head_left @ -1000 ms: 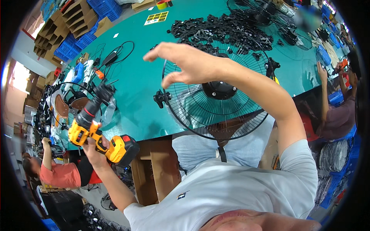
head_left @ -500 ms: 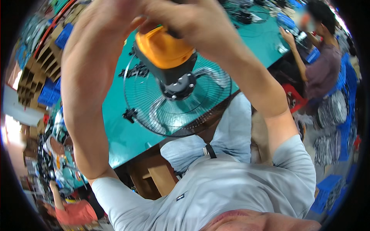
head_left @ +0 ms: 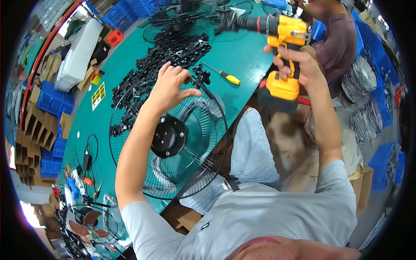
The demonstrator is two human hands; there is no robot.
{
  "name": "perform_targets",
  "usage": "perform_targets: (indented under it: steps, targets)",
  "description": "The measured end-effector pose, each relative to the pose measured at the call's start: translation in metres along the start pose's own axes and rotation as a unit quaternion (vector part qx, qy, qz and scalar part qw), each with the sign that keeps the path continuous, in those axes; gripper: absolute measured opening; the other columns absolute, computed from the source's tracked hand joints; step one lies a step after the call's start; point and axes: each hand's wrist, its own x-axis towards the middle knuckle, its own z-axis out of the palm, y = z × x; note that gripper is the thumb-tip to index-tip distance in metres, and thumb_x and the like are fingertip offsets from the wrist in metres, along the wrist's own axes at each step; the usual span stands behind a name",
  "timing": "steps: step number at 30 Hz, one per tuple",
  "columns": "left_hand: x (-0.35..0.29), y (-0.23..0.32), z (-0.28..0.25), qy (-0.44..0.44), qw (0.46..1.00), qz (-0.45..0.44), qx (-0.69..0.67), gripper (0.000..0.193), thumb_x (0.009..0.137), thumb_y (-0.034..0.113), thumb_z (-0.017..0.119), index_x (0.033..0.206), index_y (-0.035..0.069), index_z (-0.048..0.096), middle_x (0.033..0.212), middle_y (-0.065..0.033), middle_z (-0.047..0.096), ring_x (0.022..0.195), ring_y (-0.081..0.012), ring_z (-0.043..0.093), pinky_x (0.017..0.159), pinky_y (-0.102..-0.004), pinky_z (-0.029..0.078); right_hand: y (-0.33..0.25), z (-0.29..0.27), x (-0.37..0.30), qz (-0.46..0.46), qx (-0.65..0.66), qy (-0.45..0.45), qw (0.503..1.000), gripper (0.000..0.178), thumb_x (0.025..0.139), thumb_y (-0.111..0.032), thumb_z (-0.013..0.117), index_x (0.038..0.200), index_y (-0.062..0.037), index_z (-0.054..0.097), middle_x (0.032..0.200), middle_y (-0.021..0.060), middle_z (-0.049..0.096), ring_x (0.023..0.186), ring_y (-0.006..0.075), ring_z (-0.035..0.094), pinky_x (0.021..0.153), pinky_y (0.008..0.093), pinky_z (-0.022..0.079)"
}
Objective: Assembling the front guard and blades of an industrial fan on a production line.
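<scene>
My right hand [head_left: 305, 68] is wrapped round the grip of a yellow and black cordless drill [head_left: 284, 89], held up to the right with its chuck pointing left. In front of me a round black wire fan grille [head_left: 203, 167] leans over the table edge near my lap. A black hub plate with screws [head_left: 169, 136] sits at its middle, and fan blades show through the wires. My left hand [head_left: 171, 86] is at the grille's far rim with thumb and fingers apart. Just right of it, a small black plastic bracket [head_left: 201, 77] sits on the rim.
A heap of black plastic brackets [head_left: 173, 54] covers the green table [head_left: 97, 123] beyond the grille. A yellow-handled screwdriver [head_left: 232, 79] lies right of it. More fan parts [head_left: 177, 21] stand at the back. A co-worker [head_left: 336, 43] sits at far right.
The drill has swung from above the fan hub out to the right. My left hand has come down to the grille's far rim. The grille now appears further left and lower.
</scene>
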Motion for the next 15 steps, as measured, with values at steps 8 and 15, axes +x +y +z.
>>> perform_targets:
  steps: [8, 15]
  targets:
    - [-0.057, -0.003, -0.016, -0.005, 0.998, 0.057, -0.03, 0.048, 0.064, 0.047, 0.08, 0.087, 0.008, 0.064, 0.085, -0.0052, 0.054, 0.093, -0.0275, 0.056, 0.113, -0.0525, 0.033, 0.069, -0.02, -0.005, 0.192, 0.084, -0.111, 0.972, 0.031, 0.082, -0.011, 0.073, 0.108, 0.0051, 0.065, 0.064, 0.0061, 0.059, 0.049, 0.0094, 0.052, 0.046, 0.0274, 0.047]
    - [-0.092, 0.009, -0.036, -0.049, 0.991, 0.083, -0.089, 0.047, 0.062, 0.047, 0.08, 0.087, 0.01, 0.065, 0.085, -0.0015, 0.058, 0.09, -0.0232, 0.059, 0.113, -0.0561, 0.034, 0.106, -0.004, 0.015, 0.237, 0.058, -0.233, 0.941, 0.039, 0.079, -0.005, 0.075, 0.116, 0.0016, 0.065, 0.091, 0.0118, 0.07, 0.052, 0.0113, 0.055, 0.048, 0.0278, 0.05]
